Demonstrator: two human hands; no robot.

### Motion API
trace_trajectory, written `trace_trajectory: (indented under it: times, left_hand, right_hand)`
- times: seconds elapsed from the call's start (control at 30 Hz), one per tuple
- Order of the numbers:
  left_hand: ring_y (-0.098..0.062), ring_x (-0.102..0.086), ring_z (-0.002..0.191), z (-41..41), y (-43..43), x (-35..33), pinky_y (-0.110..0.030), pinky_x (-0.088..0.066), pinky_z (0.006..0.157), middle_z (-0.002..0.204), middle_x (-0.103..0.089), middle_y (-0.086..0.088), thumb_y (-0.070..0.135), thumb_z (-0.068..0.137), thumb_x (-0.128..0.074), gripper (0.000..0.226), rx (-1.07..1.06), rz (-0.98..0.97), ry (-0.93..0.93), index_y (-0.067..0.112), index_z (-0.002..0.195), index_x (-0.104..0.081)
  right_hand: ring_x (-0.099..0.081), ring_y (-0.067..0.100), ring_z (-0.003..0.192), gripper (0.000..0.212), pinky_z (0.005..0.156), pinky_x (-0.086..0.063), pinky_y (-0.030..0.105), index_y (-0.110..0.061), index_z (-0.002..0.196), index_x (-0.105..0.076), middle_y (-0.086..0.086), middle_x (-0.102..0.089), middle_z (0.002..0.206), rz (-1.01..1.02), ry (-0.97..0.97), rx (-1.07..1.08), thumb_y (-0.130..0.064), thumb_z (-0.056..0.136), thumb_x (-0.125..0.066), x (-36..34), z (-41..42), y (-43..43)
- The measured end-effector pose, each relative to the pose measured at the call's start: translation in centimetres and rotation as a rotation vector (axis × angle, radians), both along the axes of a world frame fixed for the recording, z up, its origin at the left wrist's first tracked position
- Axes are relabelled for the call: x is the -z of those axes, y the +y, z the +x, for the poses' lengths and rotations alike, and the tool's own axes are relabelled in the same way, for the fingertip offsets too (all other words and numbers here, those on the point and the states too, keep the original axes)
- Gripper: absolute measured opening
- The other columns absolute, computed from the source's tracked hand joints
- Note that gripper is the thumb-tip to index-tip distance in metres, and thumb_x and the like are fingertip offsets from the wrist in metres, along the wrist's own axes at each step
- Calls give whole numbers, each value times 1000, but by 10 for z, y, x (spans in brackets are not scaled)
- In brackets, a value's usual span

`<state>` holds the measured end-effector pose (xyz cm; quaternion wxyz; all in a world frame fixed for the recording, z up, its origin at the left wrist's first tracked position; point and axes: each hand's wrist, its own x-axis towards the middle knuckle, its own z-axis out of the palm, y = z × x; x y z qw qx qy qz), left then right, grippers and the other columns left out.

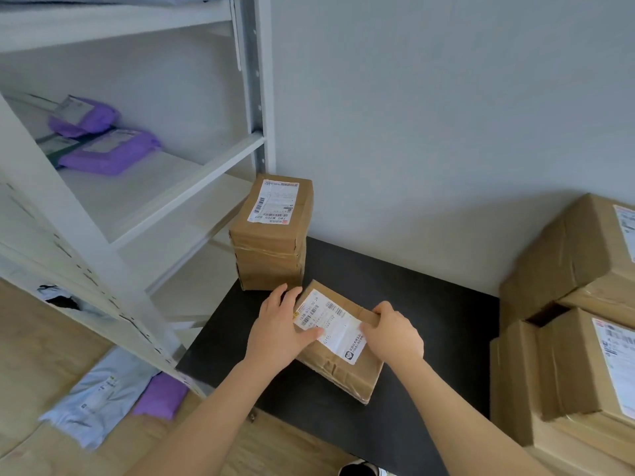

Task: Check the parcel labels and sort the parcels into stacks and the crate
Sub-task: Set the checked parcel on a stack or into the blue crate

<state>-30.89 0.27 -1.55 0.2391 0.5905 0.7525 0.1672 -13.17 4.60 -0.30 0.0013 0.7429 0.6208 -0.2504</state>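
Note:
A brown cardboard parcel [343,369] with a white label on top lies on the black table [429,338]. My left hand [280,333] holds its left side, thumb laid across the label. My right hand [395,334] grips its far right edge with curled fingers. Just behind, at the table's back left corner, stands a stack of similar brown parcels [271,235], the top one labelled. No crate is in view.
Larger taped cardboard boxes [577,324] are piled at the right of the table. A white shelf unit [144,187] on the left holds purple mailer bags [106,152]. A pale blue mailer [99,393] and a purple one [161,396] lie on the wooden floor.

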Motion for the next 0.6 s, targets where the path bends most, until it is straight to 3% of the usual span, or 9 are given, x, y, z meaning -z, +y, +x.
trace_trajectory:
  times: [0.1, 0.2, 0.3, 0.37, 0.53, 0.6]
  left_hand:
    - [-23, -19, 144, 15, 5, 1, -44, -30, 112, 158, -11, -1, 54, 78, -68, 97, -76, -73, -121, 27, 150, -10]
    - [-30, -24, 142, 30, 12, 2, -47, -30, 110, 158, -11, -7, 50, 77, -71, 107, -214, -208, -346, 23, 151, 0]
    - [-32, -34, 137, 48, 17, 5, -50, -41, 104, 153, -27, -8, 44, 80, -71, 104, -341, -381, -704, 22, 152, 0]
    - [-31, -40, 133, 61, 19, 5, -50, -43, 101, 147, -37, -7, 38, 81, -72, 98, -360, -417, -843, 21, 151, -6]
    - [-22, -45, 130, 95, 32, 0, -40, -42, 101, 146, -42, -2, 32, 82, -72, 89, -167, -352, -681, 18, 150, -15]
    - [-22, -46, 129, 104, 36, -3, -36, -44, 97, 145, -43, -2, 30, 84, -70, 82, -130, -338, -670, 18, 148, -20]
  right_hand:
    - [-57, 8, 66, 35, 49, -43, 18, -25, 126, -40, -5, -57, 89, -5, -36, 100, -41, 95, -48, -4, 23, -4]
    - [-56, 7, 65, 32, 48, -40, 19, -24, 125, -41, -5, -55, 84, -22, -52, 160, -39, 97, -45, -8, 41, -7]
    - [-57, 8, 68, 31, 52, -43, 19, -24, 123, -43, -5, -56, 86, -27, -34, 177, -40, 97, -44, -8, 53, -11]
    - [-56, 8, 69, 33, 54, -45, 18, -25, 122, -45, -7, -55, 86, -36, 16, 153, -44, 96, -45, -6, 59, -13]
    - [-54, 8, 72, 45, 62, -48, 19, -18, 124, -50, -8, -53, 89, -61, 156, 138, -50, 93, -47, 3, 74, -18]
    - [-53, 8, 70, 47, 58, -45, 18, -16, 125, -48, -7, -53, 89, -46, 200, 200, -50, 92, -49, 5, 81, -20]
